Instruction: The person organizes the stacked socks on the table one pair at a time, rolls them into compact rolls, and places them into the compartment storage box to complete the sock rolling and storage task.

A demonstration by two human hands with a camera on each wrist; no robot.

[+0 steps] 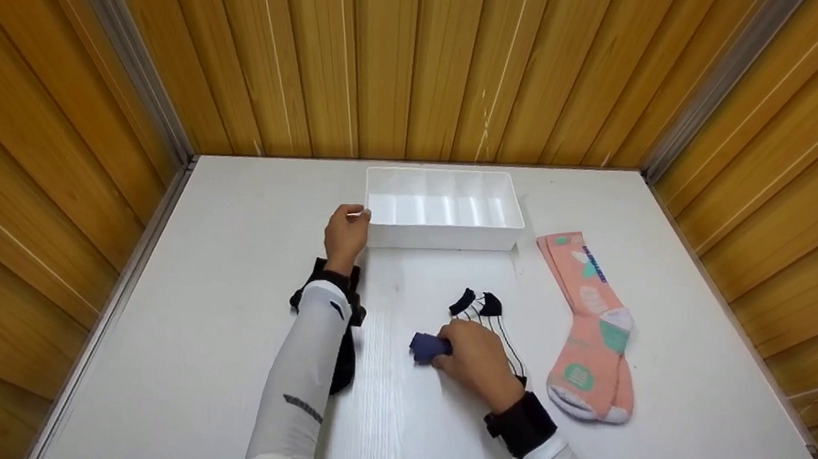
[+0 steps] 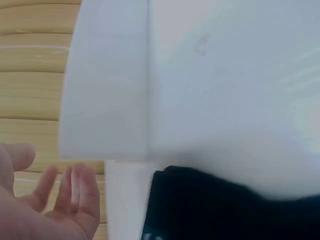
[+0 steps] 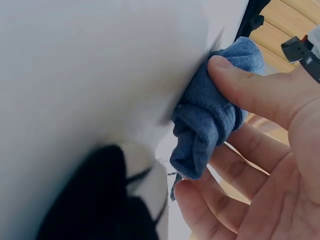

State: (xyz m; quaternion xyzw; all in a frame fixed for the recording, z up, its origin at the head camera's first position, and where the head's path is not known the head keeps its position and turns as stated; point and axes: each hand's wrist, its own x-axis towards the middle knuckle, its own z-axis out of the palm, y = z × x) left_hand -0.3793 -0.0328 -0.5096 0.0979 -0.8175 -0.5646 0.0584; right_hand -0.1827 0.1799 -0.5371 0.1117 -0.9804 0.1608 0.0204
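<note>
My left hand (image 1: pixel 347 237) is at the left end of a white box (image 1: pixel 445 238), its fingertips close by the rim. In the left wrist view the thumb and fingers (image 2: pixel 85 195) stand apart with nothing visible between them; whether they touch the box I cannot tell. My right hand (image 1: pixel 477 358) holds a rolled-up blue sock (image 1: pixel 427 348) just over the table. The right wrist view has the thumb pressing on the blue roll (image 3: pixel 210 107), with fingers behind it. Under this hand lies a white-and-black striped sock (image 1: pixel 490 306), partly hidden.
A pair of pink socks (image 1: pixel 589 339) with green and white patches lies flat to the right. Black cloth (image 1: pixel 343 367) lies partly hidden under my left forearm. Wood-patterned walls (image 1: pixel 397 65) enclose the white table (image 1: pixel 235 220) at the back and sides.
</note>
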